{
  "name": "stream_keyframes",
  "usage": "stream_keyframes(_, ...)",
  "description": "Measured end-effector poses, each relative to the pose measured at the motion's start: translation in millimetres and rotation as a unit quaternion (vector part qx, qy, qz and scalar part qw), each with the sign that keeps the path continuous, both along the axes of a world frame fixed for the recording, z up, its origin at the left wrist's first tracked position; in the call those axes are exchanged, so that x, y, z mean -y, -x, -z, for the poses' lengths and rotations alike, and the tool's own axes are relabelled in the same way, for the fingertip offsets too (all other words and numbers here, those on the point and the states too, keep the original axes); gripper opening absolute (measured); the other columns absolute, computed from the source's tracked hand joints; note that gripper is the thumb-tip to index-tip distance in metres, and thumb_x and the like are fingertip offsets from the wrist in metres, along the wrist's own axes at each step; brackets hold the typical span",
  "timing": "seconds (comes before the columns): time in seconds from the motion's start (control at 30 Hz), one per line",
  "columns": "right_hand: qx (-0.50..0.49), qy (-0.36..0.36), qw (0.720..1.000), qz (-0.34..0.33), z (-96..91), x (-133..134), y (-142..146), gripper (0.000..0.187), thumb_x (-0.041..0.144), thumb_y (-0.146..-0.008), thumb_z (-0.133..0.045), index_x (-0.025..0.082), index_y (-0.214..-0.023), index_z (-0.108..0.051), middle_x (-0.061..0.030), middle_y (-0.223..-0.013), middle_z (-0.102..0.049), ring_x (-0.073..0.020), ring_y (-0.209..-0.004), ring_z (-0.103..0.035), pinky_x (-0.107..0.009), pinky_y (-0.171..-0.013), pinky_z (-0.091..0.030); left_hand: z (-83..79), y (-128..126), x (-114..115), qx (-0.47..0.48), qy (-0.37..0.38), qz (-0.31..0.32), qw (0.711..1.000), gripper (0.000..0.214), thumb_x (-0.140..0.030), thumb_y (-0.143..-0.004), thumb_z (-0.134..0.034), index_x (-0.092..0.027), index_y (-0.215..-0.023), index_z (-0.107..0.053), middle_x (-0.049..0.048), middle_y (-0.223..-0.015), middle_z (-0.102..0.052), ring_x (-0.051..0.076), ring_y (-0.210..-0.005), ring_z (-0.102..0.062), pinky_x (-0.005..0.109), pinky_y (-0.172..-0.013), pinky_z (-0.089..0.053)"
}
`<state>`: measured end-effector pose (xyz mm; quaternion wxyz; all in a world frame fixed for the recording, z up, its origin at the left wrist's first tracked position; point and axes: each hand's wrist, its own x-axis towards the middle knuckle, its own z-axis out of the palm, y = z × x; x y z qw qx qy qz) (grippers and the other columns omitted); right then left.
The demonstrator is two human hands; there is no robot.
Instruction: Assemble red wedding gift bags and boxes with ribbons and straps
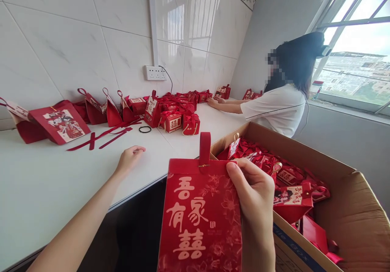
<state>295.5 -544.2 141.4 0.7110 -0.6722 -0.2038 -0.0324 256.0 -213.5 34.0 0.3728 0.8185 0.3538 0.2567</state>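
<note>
My right hand (pixel 254 199) grips the upper right corner of a flat red gift bag (pixel 198 219) with pale Chinese characters and a red loop handle, held upright in front of me. My left hand (pixel 130 157) rests on the white counter (pixel 61 182) with its fingers loosely curled and nothing visible in it. Beyond it lie red ribbons (pixel 103 136) and a black hair tie (pixel 145 129).
A cardboard box (pixel 350 207) full of red gift bags stands at my right. Folded red bags (pixel 61 124) and small red boxes (pixel 173 119) line the tiled wall. Another person (pixel 280 101) in a white shirt works at the counter's far end by a window.
</note>
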Motion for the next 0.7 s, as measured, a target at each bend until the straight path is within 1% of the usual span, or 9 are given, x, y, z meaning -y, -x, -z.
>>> stream_keyframes(0.17,0.027,0.003,1.000,-0.001,0.7,1.5,-0.8,0.028,0.041,-0.077,-0.065,0.017,-0.063,-0.063,0.0021,-0.051,-0.050,-0.0078,-0.045,-0.042,-0.016,-0.037,-0.032,-0.6,0.8,1.0,0.001,0.003,0.005,1.000,0.027,-0.033,-0.066,-0.044,-0.020,-0.076,-0.066,0.0064,-0.096,-0.071,0.026,-0.097,-0.062,0.033,-0.084,-0.048)
stream_keyframes(0.37,0.038,0.002,0.999,-0.003,0.1,1.9,0.3,0.024,0.038,-0.077,-0.065,0.018,-0.063,-0.063,0.0031,-0.052,-0.053,-0.0070,-0.045,-0.044,-0.015,-0.037,-0.032,2.8,0.7,-2.8,-0.004,0.001,-0.001,1.000,0.027,-0.034,-0.066,-0.045,-0.020,-0.076,-0.066,0.0058,-0.096,-0.071,0.026,-0.095,-0.062,0.032,-0.082,-0.048)
stream_keyframes(0.43,0.046,0.013,0.999,0.001,0.6,1.3,0.0,0.025,0.038,-0.078,-0.063,0.018,-0.064,-0.063,0.0030,-0.052,-0.053,-0.0075,-0.045,-0.044,-0.016,-0.038,-0.032,1.9,0.4,-2.8,-0.006,0.002,-0.003,1.000,0.026,-0.035,-0.065,-0.046,-0.021,-0.075,-0.066,0.0046,-0.096,-0.072,0.025,-0.095,-0.062,0.031,-0.081,-0.047)
stream_keyframes(0.53,0.077,0.054,0.995,0.021,3.2,6.1,-7.8,0.027,0.038,-0.079,-0.061,0.017,-0.062,-0.060,0.0034,-0.051,-0.050,-0.0074,-0.044,-0.043,-0.017,-0.038,-0.032,-1.9,-0.2,-1.5,-0.005,0.007,-0.005,1.000,0.025,-0.035,-0.063,-0.047,-0.023,-0.073,-0.066,0.0024,-0.093,-0.072,0.025,-0.095,-0.062,0.031,-0.082,-0.047)
stream_keyframes(0.6,0.103,0.089,0.988,0.068,4.8,19.0,-20.9,0.028,0.038,-0.079,-0.061,0.017,-0.062,-0.059,0.0041,-0.049,-0.048,-0.0072,-0.043,-0.040,-0.018,-0.039,-0.032,-2.1,-0.4,-3.9,-0.002,0.013,-0.008,1.000,0.023,-0.036,-0.059,-0.048,-0.024,-0.070,-0.065,0.0009,-0.088,-0.072,0.026,-0.093,-0.063,0.033,-0.082,-0.047)
stream_keyframes(0.67,0.122,0.114,0.972,0.167,4.0,43.6,-39.5,0.028,0.041,-0.078,-0.061,0.017,-0.064,-0.060,0.0034,-0.051,-0.051,-0.0088,-0.045,-0.044,-0.020,-0.043,-0.035,4.0,-1.6,-13.7,-0.002,0.016,-0.016,1.000,0.021,-0.037,-0.057,-0.048,-0.027,-0.066,-0.063,-0.0018,-0.080,-0.072,0.027,-0.090,-0.063,0.034,-0.079,-0.047)
stream_keyframes(0.7,0.128,0.127,0.955,0.234,2.2,60.4,-49.9,0.028,0.044,-0.077,-0.061,0.018,-0.066,-0.061,0.0023,-0.053,-0.055,-0.0104,-0.047,-0.047,-0.021,-0.046,-0.037,9.9,-3.3,-21.6,-0.013,0.006,-0.018,1.000,0.019,-0.040,-0.057,-0.048,-0.030,-0.064,-0.063,-0.0056,-0.075,-0.072,0.027,-0.089,-0.063,0.033,-0.077,-0.047)
